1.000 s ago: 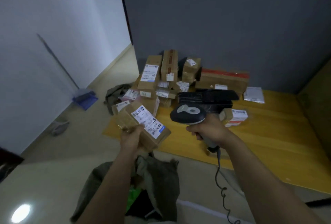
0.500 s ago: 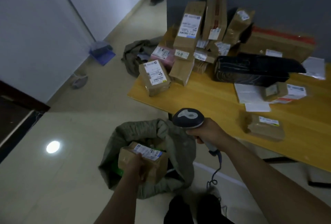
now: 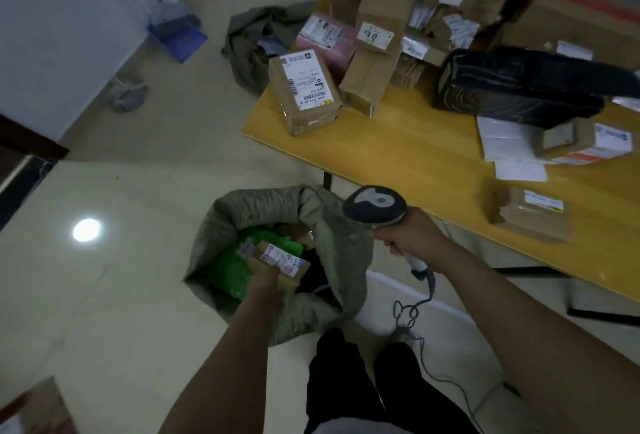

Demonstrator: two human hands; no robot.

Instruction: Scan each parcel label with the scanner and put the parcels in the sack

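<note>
Left hand [image 3: 265, 281] holds cardboard parcel [image 3: 277, 262] in cloth sack [image 3: 332, 260].

I'm in a parcel sorting room: labelled boxes [image 3: 388, 14] heaped on the tabletop [image 3: 398, 142], sack [image 3: 332, 260] on tiled floor [image 3: 121, 295] beside it.

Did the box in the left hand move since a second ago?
Yes. The cardboard parcel in the left hand went down, from above the sack's rim to inside its mouth.
</note>
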